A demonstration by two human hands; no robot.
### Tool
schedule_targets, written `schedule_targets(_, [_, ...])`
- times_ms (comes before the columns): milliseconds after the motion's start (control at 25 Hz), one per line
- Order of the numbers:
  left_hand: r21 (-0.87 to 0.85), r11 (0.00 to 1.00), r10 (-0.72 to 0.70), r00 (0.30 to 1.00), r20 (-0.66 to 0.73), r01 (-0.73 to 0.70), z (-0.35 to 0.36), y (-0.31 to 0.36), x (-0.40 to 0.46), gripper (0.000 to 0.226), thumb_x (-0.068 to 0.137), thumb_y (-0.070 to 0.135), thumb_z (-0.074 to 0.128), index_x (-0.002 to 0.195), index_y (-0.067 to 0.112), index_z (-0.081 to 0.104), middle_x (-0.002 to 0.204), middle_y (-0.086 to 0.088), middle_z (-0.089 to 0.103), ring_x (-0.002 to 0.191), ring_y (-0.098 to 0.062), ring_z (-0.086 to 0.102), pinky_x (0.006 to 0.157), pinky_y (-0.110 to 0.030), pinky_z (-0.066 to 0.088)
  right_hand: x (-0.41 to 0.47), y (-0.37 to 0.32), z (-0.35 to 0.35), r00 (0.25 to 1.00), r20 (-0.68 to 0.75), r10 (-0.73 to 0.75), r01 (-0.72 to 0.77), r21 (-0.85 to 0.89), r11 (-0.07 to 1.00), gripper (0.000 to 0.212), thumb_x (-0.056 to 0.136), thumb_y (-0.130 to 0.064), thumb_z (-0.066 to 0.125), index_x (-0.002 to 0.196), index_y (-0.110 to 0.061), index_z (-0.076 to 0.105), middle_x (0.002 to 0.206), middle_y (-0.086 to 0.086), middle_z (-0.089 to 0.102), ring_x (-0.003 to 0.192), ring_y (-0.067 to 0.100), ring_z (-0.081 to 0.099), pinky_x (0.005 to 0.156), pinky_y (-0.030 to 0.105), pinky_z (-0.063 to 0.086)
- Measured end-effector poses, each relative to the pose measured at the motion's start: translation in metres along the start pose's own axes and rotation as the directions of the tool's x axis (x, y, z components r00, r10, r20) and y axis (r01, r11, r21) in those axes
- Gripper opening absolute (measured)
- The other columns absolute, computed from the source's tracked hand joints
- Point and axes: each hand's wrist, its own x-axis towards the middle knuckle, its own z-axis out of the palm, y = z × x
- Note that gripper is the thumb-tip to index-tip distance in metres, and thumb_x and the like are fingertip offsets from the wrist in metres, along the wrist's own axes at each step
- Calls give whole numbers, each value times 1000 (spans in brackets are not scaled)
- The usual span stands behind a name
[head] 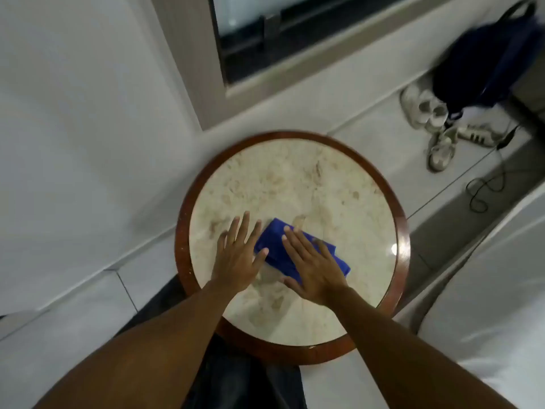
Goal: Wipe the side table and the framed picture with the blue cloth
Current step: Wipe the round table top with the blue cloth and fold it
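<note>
The round side table has a pale marble top and a dark wooden rim. A folded blue cloth lies on the near half of the top. My right hand presses flat on the cloth with fingers spread. My left hand rests flat on the marble just left of the cloth, its thumb touching the cloth's edge. No framed picture is in view.
White wall stands at the left, and a window frame sits behind the table. Several shoes and a dark backpack lie on the floor at the back right, with a black cable nearby. A white bed edge borders the right.
</note>
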Motion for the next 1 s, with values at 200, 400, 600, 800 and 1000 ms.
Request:
schedule_targets(200, [126, 992, 24, 957, -288, 13, 80, -11, 33, 65, 98, 63, 35, 155, 33, 39, 167, -4, 31, 155, -33, 24, 118, -57, 7, 50, 34, 64, 986, -166, -14, 0, -82, 997, 85, 95, -68, 27, 155, -9, 17, 164, 5, 7, 151, 19, 7, 116, 36, 16])
schedule_targets(400, [200, 979, 101, 940, -327, -36, 69, -6, 37, 51, 103, 52, 38, 145, 29, 54, 159, 1, 47, 151, -36, 34, 113, -57, 13, 47, 27, 65, 964, -262, -49, 38, -47, 998, 59, 104, -43, 35, 150, -6, 34, 160, 8, 25, 148, 20, 23, 114, 37, 30])
schedule_targets(600, [289, 957, 72, 983, -169, -20, 26, 7, 30, 45, 100, 46, 47, 140, 29, 60, 159, -1, 47, 151, -35, 33, 112, -62, 33, 39, 2, 42, 959, -281, -41, 8, -117, 993, 47, 103, -30, 41, 141, -3, 48, 151, 12, 41, 140, 23, 39, 105, 40, 44])
schedule_targets(800, [279, 960, 73, 974, -213, -11, -68, 6, -17, 53, 104, 48, 29, 144, 26, 57, 159, -5, 46, 150, -33, 36, 108, -60, 40, 26, -50, -37, 928, -369, -50, 42, -29, 999, 48, 100, -25, 49, 143, -4, 45, 150, 13, 41, 141, 24, 36, 110, 41, 40])
schedule_targets(1000, [251, 966, 53, 915, -399, 54, -237, 10, -76, 64, 101, 57, 29, 152, 22, 46, 163, -11, 38, 150, -35, 35, 108, -66, 40, 16, -124, -184, 845, -526, -95, 110, -2, 994, 54, 98, -24, 47, 147, -5, 37, 156, 12, 31, 146, 22, 27, 118, 35, 21])
